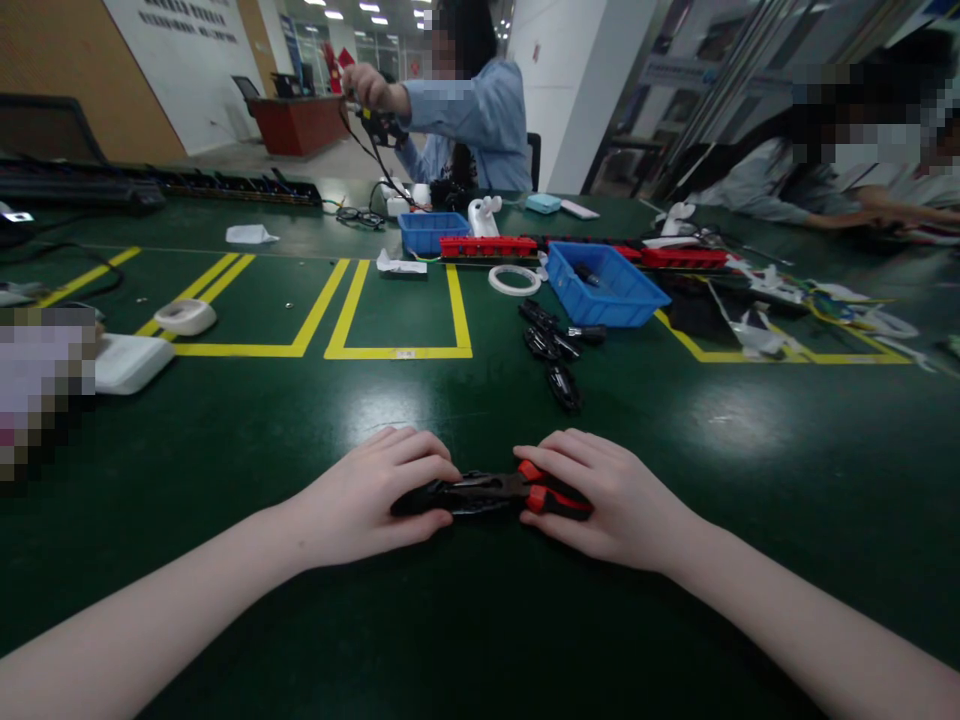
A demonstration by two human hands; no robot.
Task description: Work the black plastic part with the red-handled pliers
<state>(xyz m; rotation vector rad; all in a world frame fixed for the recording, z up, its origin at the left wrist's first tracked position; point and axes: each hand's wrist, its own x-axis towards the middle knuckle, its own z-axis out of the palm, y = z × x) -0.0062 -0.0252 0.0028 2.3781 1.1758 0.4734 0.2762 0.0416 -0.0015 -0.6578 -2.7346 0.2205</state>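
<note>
both hands rest on the desk (225,480), left hand (367,500) and right hand (600,500) each closed on an end of a black-red tool (487,493); more black parts (555,350) lie untouched beyond.

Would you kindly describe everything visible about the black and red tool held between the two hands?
The black and red tool lies flat and crosswise on the dark green table. It looks like glossy black plastic with red parts at its right end. The left hand covers its left end and the right hand its red end; only the middle shows.
</note>
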